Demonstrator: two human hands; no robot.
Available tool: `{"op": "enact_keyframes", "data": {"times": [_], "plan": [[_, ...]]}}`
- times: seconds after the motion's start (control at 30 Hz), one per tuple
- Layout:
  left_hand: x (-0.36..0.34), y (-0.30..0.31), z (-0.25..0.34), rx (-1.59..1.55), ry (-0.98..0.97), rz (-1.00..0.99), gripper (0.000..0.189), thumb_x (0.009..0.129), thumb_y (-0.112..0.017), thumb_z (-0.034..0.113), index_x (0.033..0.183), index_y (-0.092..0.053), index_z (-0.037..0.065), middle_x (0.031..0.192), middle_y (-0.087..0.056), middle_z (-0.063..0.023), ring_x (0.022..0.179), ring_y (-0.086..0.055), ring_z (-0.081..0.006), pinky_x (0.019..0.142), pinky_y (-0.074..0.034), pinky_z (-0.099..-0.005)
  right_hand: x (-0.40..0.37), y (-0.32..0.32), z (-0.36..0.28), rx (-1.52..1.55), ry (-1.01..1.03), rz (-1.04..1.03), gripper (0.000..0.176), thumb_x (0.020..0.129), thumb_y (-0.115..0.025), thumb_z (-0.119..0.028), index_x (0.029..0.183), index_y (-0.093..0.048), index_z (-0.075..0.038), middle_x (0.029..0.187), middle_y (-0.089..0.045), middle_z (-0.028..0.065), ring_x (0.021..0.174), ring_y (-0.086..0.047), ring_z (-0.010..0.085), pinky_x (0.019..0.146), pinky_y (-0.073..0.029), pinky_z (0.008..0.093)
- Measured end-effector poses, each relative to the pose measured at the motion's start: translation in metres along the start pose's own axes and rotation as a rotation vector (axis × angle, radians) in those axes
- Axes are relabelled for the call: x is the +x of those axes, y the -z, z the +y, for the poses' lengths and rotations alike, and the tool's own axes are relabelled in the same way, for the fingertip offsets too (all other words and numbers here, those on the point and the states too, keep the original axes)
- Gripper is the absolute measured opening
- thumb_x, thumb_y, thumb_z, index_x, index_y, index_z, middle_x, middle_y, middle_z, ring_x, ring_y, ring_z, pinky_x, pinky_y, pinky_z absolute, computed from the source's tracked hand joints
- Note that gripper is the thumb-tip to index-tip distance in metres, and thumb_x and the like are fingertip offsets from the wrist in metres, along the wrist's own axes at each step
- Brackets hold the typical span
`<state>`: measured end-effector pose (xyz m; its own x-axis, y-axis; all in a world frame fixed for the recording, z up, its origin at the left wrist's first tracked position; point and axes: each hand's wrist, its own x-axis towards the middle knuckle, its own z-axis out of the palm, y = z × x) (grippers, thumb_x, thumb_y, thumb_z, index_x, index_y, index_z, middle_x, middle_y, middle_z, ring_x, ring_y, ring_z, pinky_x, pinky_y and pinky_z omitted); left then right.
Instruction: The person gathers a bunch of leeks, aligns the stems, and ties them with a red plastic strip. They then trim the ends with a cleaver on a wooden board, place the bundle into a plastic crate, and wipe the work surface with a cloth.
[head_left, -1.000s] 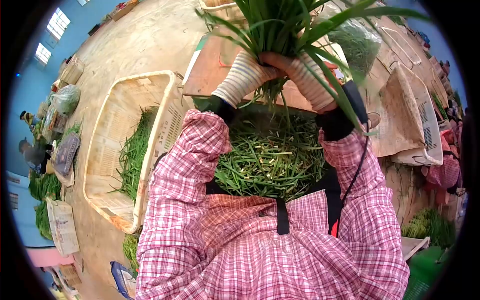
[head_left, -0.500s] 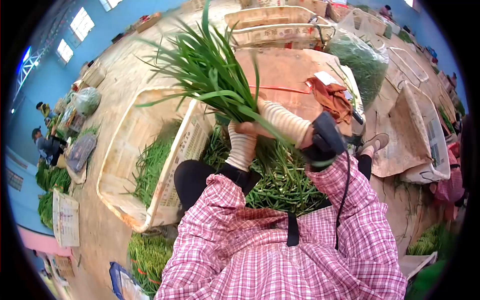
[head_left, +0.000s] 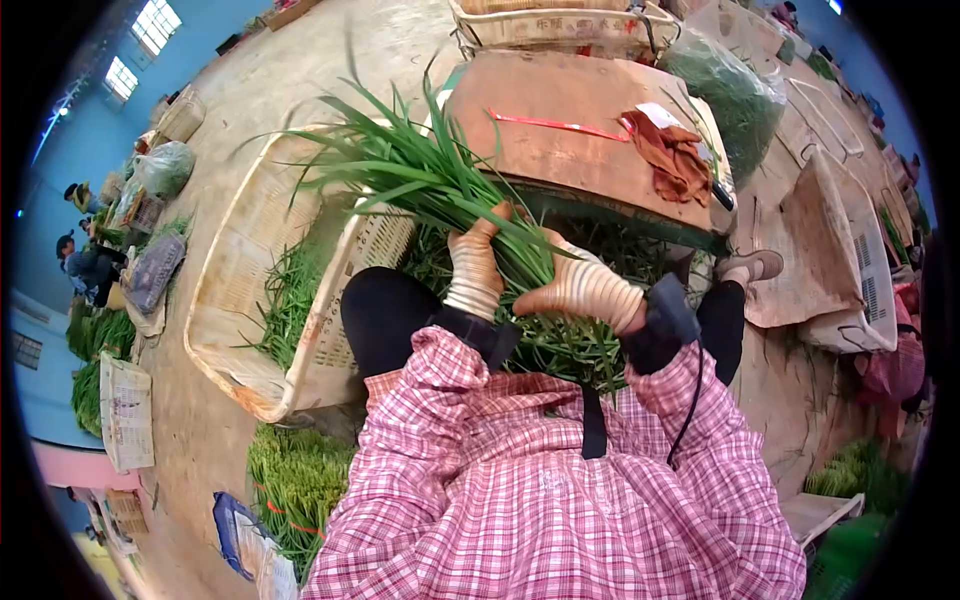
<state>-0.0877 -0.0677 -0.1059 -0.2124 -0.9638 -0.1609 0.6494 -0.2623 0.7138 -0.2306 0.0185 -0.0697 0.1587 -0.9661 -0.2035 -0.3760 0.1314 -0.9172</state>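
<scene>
A bunch of garlic chives (head_left: 440,185), long flat green leaves, is held in front of me with its leaf tips fanned to the upper left. My left hand (head_left: 476,262) is closed round the middle of the bunch, thumb on top. At the stem end, my right hand (head_left: 582,284) grips it from the other side, fingers partly hidden behind the stems. Pale striped wrapping covers both palms. Beneath the hands lies a heap of loose chives (head_left: 575,350) between my knees. A red tie strip (head_left: 560,127) rests on the brown board (head_left: 545,85) beyond.
A cream plastic crate (head_left: 225,320) holding loose greens stands at my left. An orange-brown cloth (head_left: 668,160) lies on the board's right side. Tied bundles (head_left: 300,480) sit at lower left, a clear bag of greens (head_left: 735,105) at upper right. Another crate (head_left: 880,290) stands at far right.
The bunch has dropped lower and tilted further left. My right hand has turned and moved down to the stem end, while my left has shifted slightly. The view has tilted down.
</scene>
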Motion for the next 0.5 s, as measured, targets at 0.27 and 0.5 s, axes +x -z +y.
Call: {"op": "enact_keyframes", "data": {"times": [0.27, 0.5], "plan": [[-0.001, -0.002, 0.014, -0.204, -0.061, -0.148, 0.026, 0.082, -0.077, 0.008, 0.105, -0.066, 0.004, 0.093, -0.069, -0.0065, 0.084, -0.069, -0.0218, 0.079, -0.059, -0.0397, 0.024, -0.023, 0.009, 0.036, 0.222, 0.263, 0.079, 0.065, -0.086, -0.015, 0.133, -0.049, -0.001, 0.107, -0.067, 0.0098, 0.098, -0.062, 0.0161, 0.087, -0.052, 0.0328], [-0.038, -0.033, 0.101, -0.231, -0.173, -0.382, 0.032, 0.084, -0.072, 0.009, 0.114, -0.064, 0.002, 0.104, -0.069, -0.009, 0.093, -0.068, -0.0215, 0.083, -0.057, -0.0362, 0.022, -0.019, -0.08, 0.093, 0.513, 0.183, 0.069, 0.07, -0.082, -0.015, 0.131, -0.052, -0.003, 0.1, -0.07, 0.0109, 0.09, -0.067, 0.0213, 0.081, -0.054, 0.0355]]}}
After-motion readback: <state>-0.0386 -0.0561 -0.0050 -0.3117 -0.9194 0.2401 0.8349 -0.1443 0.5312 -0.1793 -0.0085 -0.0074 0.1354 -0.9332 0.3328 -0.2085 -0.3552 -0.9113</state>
